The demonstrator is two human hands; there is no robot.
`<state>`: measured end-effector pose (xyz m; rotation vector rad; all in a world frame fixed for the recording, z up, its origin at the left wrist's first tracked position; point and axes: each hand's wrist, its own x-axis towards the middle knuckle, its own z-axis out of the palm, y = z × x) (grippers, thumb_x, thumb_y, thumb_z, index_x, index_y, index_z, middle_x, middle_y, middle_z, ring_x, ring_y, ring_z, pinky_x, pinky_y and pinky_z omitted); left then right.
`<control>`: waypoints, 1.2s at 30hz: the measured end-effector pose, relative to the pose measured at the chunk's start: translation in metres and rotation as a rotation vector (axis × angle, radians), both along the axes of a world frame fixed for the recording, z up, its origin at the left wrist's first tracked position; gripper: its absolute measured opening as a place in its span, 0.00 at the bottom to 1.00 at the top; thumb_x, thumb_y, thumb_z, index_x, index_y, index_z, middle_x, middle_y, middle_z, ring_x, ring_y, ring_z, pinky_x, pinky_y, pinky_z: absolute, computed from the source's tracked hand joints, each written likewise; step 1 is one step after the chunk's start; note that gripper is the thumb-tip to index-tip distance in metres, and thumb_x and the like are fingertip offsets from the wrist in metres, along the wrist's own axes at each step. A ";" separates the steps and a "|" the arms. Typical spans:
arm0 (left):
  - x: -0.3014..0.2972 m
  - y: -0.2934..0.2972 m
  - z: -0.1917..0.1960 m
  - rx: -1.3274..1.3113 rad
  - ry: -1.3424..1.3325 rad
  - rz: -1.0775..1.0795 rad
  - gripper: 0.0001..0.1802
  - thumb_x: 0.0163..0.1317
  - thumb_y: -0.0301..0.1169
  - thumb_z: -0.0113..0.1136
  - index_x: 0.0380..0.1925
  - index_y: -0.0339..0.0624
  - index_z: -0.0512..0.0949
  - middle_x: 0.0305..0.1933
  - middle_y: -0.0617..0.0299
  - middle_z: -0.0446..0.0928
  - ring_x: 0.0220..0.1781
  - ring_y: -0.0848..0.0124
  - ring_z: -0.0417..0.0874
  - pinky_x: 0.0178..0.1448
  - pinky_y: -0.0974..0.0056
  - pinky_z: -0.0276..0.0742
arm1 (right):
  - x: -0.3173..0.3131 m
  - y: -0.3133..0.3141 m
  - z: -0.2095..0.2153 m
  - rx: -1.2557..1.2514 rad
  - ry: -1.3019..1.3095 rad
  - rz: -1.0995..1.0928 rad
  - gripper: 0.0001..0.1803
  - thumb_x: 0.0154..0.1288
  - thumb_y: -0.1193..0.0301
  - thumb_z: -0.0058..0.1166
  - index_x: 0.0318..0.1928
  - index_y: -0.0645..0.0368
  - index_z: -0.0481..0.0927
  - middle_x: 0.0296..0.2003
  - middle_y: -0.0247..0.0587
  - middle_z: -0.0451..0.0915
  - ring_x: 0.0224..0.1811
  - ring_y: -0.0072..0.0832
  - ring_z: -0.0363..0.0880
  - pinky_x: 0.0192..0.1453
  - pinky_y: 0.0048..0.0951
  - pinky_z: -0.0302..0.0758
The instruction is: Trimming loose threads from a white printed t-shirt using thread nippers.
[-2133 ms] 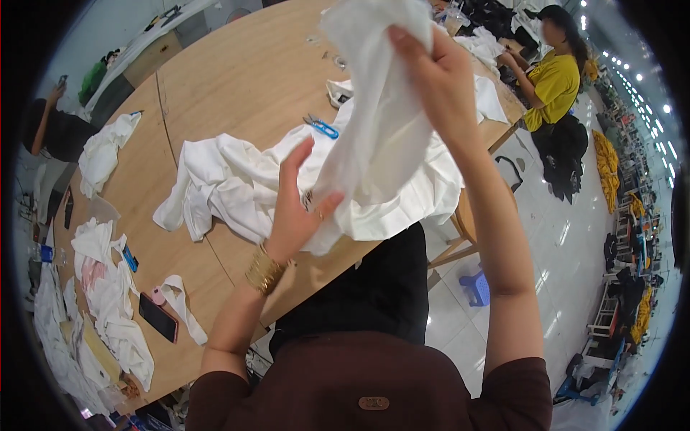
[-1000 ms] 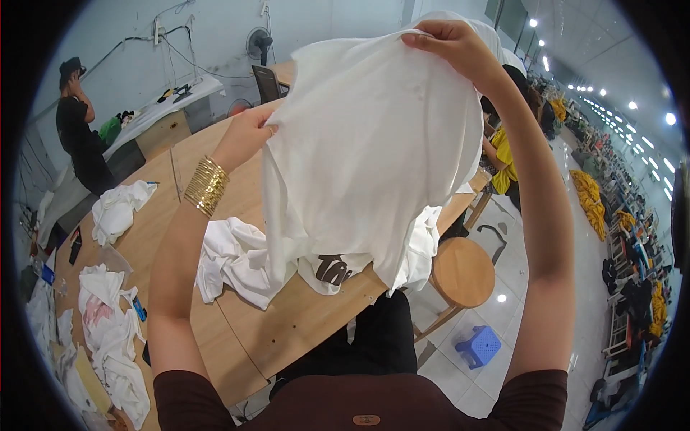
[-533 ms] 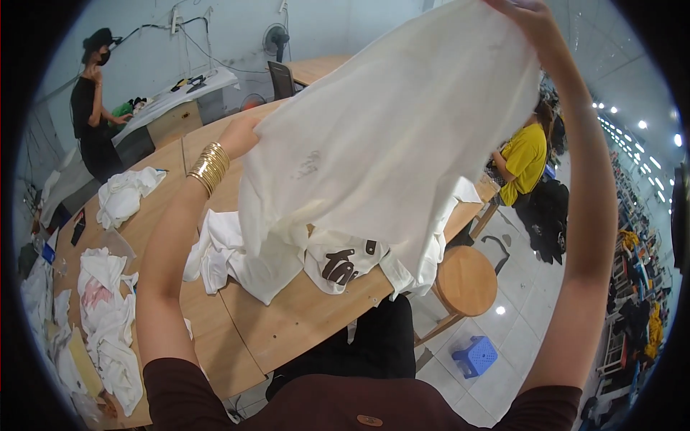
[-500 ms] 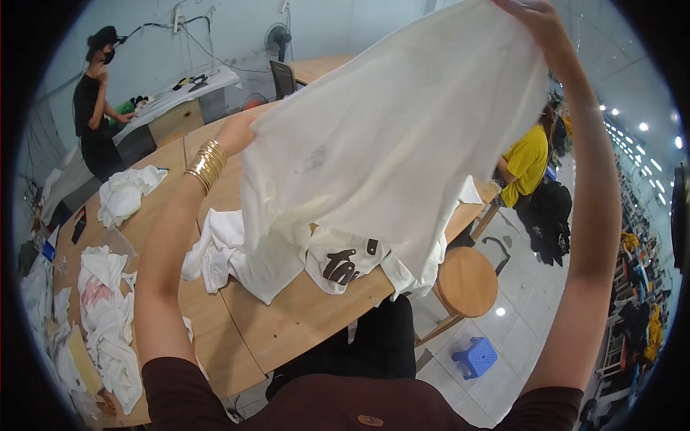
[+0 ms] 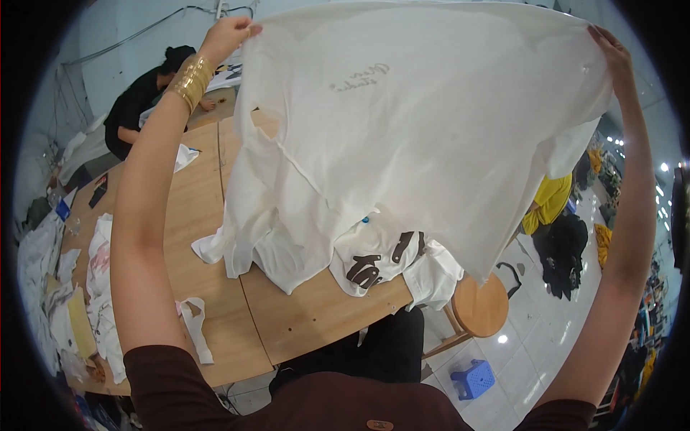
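Observation:
Stretched between my raised hands hangs a white shirt (image 5: 431,129), spread wide, with faint lettering showing through the cloth. My left hand (image 5: 228,37), below gold bangles (image 5: 192,82), pinches its upper left corner. At the upper right corner my right hand (image 5: 611,47) grips the cloth between thumb and fingers. The lower folds hang down to the wooden table (image 5: 215,309). Beneath them lies another white garment (image 5: 388,241) with dark brown printed shapes, partly covered.
White cloths (image 5: 104,287) are heaped at the table's left, with a white strip (image 5: 196,330) nearer me. A round wooden stool (image 5: 480,305) and a blue plastic stool (image 5: 472,379) stand at right. One person in black (image 5: 140,100) bends over a far table; another wears yellow (image 5: 550,205).
My left hand has risen and my right hand has moved outward, pulling the shirt flat and wide. Its lettering shows more clearly. The person in black has bent forward.

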<state>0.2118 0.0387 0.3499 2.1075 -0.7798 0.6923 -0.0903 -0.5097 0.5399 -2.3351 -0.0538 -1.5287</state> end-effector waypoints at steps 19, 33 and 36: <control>0.010 0.054 0.066 -0.162 -0.231 0.114 0.17 0.56 0.47 0.59 0.33 0.45 0.78 0.16 0.77 0.66 0.16 0.87 0.60 0.20 0.78 0.55 | -0.039 0.100 0.005 -0.051 -0.189 0.272 0.10 0.55 0.80 0.54 0.37 0.77 0.77 0.33 0.55 0.79 0.33 0.37 0.76 0.42 0.32 0.73; -0.003 0.061 0.074 -0.308 -0.239 0.163 0.17 0.55 0.47 0.60 0.30 0.45 0.79 0.16 0.76 0.66 0.15 0.85 0.61 0.19 0.77 0.55 | -0.037 0.024 0.031 -0.104 -0.043 0.019 0.21 0.56 0.56 0.53 0.45 0.56 0.78 0.41 0.42 0.78 0.41 0.31 0.76 0.47 0.28 0.73; -0.013 0.057 0.044 -0.182 -0.213 0.149 0.16 0.55 0.46 0.60 0.29 0.44 0.78 0.16 0.74 0.67 0.17 0.85 0.64 0.21 0.76 0.61 | -0.010 0.027 0.014 -0.072 0.035 0.017 0.24 0.55 0.53 0.56 0.48 0.52 0.79 0.41 0.38 0.79 0.40 0.28 0.77 0.45 0.25 0.74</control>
